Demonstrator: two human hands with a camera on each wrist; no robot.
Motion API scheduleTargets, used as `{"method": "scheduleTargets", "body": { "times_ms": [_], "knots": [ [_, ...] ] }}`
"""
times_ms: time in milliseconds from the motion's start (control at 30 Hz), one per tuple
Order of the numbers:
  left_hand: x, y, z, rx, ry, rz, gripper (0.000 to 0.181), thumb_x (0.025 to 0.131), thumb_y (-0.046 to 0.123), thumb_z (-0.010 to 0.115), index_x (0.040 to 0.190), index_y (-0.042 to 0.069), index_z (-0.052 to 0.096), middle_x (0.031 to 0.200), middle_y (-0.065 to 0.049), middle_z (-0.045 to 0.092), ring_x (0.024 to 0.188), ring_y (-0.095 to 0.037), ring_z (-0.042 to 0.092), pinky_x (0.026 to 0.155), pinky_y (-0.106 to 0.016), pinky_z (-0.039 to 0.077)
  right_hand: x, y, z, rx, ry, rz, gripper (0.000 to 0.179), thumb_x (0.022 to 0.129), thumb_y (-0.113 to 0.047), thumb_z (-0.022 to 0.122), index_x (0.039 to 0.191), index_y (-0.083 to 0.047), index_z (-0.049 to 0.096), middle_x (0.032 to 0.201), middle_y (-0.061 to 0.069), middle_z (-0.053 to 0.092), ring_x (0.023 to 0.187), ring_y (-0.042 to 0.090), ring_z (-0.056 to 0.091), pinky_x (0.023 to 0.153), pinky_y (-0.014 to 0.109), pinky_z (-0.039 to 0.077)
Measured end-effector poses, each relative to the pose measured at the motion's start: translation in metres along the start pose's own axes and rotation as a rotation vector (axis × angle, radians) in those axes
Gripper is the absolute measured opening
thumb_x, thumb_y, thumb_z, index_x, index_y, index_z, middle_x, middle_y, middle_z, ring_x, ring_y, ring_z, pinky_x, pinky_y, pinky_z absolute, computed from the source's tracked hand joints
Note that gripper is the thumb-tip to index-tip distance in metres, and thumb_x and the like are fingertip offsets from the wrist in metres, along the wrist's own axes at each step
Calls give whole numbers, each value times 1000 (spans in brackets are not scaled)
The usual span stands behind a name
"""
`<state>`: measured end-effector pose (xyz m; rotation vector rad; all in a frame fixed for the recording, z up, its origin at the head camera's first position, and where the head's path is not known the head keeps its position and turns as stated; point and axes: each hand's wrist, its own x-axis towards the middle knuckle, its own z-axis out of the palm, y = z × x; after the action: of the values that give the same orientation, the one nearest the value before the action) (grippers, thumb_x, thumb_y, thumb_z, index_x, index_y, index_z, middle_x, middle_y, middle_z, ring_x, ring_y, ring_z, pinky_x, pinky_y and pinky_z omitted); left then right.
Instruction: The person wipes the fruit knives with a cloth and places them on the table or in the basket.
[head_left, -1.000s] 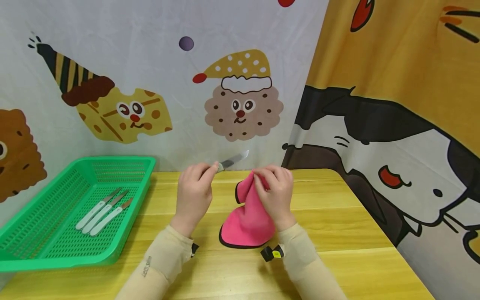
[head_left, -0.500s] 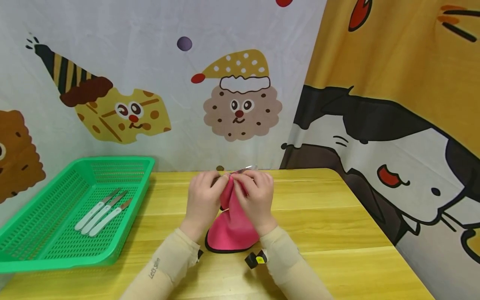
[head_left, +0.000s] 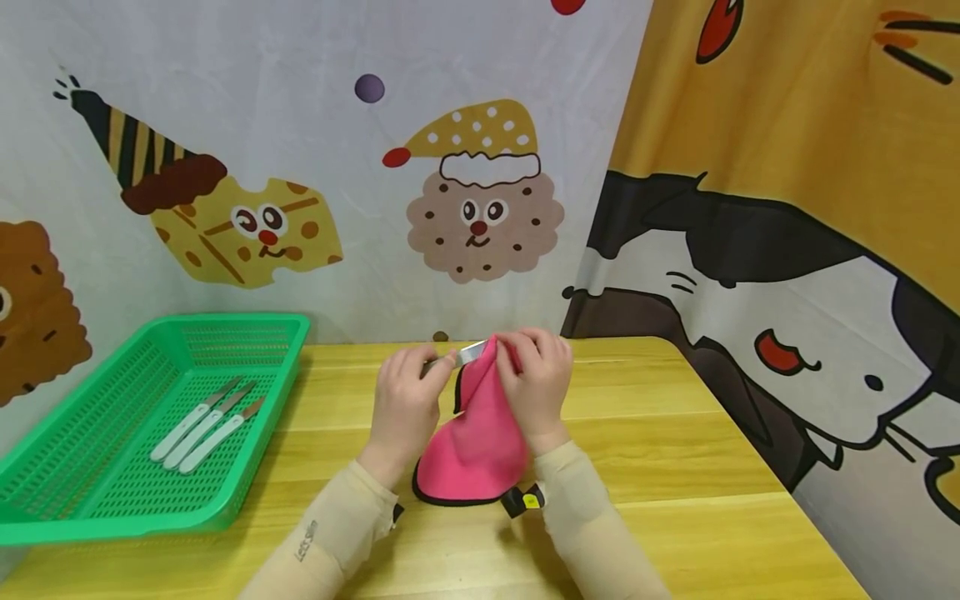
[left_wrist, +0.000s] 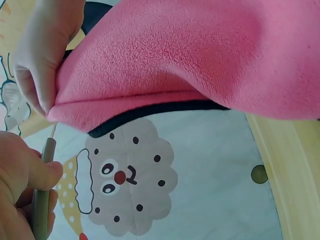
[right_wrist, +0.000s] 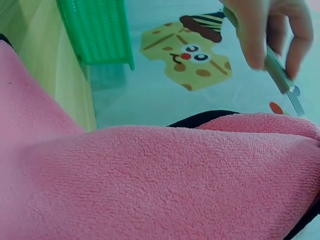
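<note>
My left hand (head_left: 408, 392) grips a small knife by its pale handle (left_wrist: 45, 185). Its short metal blade (head_left: 471, 353) points right, the tip at the folded top of a pink cloth (head_left: 480, 442) with black edging. Pinched between thumb and fingers of my right hand (head_left: 536, 379), the cloth hangs down, and its lower part spreads over the table. In the left wrist view, the right hand's fingertips (left_wrist: 47, 102) hold the cloth's corner just above the blade. The blade tip is hidden at the fold in the head view.
To the left stands a green plastic basket (head_left: 255, 483) with three white-handled knives (head_left: 202, 429) lying in it. The wooden table (head_left: 675, 467) reaches back to a printed cloth backdrop (head_left: 300, 100).
The left hand moved right and brought the blade to the cloth. The right hand shifted left, met the left hand with the blade inside the cloth, then drew back right, baring the blade.
</note>
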<state>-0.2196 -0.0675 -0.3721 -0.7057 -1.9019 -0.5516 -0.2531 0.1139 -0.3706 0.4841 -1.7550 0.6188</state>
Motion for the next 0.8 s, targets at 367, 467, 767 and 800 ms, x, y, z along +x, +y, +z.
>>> {"method": "scheduleTargets", "body": {
  "times_ms": [367,467,767,800],
  "knots": [
    [1,-3,-4,19,-4,-24,13,89,-3,69,99,6,70,89,-15,60,74,-33,56,62,-46,47,4,13,-7,-15,32,50,7,84,-7,76,91,-6,76,88,12,63,82,30,60,79,49,42],
    [2,-7,-4,26,16,-31,10,92,0,67,99,6,71,88,-15,60,72,-33,56,60,-47,46,5,15,-10,-10,45,66,7,85,-9,75,91,-6,76,89,13,63,83,30,60,79,49,41],
    [9,-11,-2,36,25,-24,12,93,-1,65,101,6,71,88,-16,60,71,-34,54,59,-46,44,6,7,-15,49,52,12,8,86,-11,74,93,-7,76,87,11,62,80,29,59,79,48,40],
    [10,-10,-2,40,22,-23,13,92,-2,66,100,6,71,88,-16,60,72,-34,54,59,-46,44,6,5,-15,54,50,-1,8,87,-12,74,93,-7,76,86,10,62,80,28,59,78,47,41]
  ]
}}
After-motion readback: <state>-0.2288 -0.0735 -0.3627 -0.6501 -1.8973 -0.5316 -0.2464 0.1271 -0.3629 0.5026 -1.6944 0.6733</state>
